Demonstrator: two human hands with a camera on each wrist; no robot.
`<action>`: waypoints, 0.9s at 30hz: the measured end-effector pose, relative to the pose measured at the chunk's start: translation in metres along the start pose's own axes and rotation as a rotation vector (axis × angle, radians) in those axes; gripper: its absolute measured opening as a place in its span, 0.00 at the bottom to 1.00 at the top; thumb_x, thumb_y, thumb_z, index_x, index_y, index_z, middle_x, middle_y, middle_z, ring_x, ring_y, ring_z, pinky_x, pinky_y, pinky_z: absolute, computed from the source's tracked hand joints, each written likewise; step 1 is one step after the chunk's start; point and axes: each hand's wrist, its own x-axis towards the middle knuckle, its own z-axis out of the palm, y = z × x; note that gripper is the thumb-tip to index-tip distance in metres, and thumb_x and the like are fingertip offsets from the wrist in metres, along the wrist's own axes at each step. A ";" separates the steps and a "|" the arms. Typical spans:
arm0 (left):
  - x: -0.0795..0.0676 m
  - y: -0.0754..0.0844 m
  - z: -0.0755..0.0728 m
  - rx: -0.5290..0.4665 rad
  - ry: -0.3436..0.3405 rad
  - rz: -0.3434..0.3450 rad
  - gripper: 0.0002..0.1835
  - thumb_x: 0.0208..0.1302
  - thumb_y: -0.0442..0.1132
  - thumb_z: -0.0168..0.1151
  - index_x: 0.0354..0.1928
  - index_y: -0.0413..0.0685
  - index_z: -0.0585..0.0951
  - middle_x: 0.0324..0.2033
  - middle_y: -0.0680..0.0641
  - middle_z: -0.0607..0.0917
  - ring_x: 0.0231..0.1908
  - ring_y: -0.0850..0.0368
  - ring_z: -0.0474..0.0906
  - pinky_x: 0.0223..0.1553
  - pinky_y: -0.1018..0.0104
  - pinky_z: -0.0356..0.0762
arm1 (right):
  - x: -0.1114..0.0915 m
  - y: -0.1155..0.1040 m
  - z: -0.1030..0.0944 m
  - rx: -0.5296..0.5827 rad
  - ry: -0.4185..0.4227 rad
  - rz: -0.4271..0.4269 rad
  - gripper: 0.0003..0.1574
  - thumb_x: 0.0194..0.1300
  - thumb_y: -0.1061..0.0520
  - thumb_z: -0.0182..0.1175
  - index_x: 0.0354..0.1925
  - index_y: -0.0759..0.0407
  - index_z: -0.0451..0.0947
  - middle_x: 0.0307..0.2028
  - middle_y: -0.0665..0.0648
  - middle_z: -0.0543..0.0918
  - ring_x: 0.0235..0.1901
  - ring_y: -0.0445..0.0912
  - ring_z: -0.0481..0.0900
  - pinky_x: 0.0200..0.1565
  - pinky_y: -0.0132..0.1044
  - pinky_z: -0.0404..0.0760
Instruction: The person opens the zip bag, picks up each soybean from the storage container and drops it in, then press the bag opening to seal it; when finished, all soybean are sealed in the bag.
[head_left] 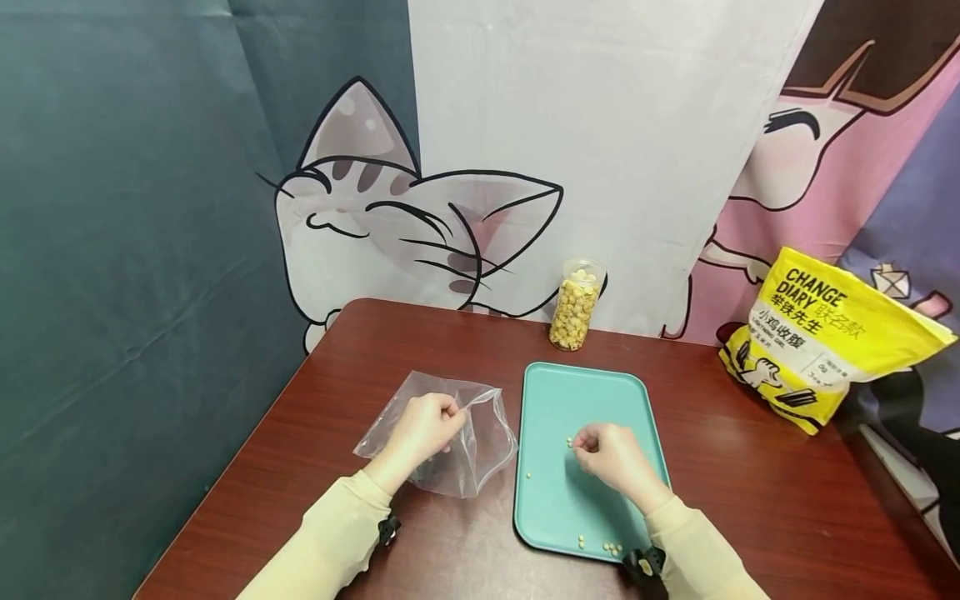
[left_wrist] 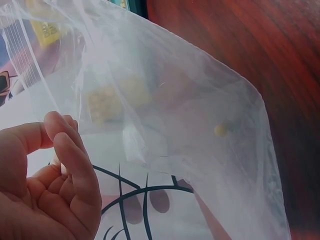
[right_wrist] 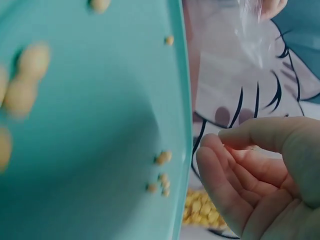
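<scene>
My left hand [head_left: 431,429] pinches the clear plastic zip bag [head_left: 480,479] near its upper edge, and the bag's mouth gapes towards the tray. Through the bag's film a single small round bean [left_wrist: 220,130] shows in the left wrist view. Over the teal tray [head_left: 547,392] my right hand [head_left: 617,458] has its thumb tip against its curled fingertips; I see nothing between them. Small pale-yellow beans [head_left: 612,549] lie scattered on the tray, several of them at its near edge. A few more beans [right_wrist: 163,157] show in the right wrist view.
Behind the tray, a clear jar [head_left: 576,308] of yellow pieces stands by the cloth backdrop [head_left: 510,100]. A yellow printed pouch [head_left: 825,333] stands at the table's right side. The brown tabletop [head_left: 315,417] runs under everything.
</scene>
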 end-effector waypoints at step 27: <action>0.000 0.001 0.006 0.043 -0.007 0.015 0.14 0.59 0.43 0.60 0.16 0.56 0.75 0.07 0.62 0.73 0.08 0.68 0.70 0.15 0.68 0.66 | 0.020 -0.079 0.042 0.141 -0.070 -0.274 0.05 0.53 0.68 0.62 0.26 0.59 0.80 0.19 0.46 0.77 0.20 0.32 0.70 0.25 0.27 0.72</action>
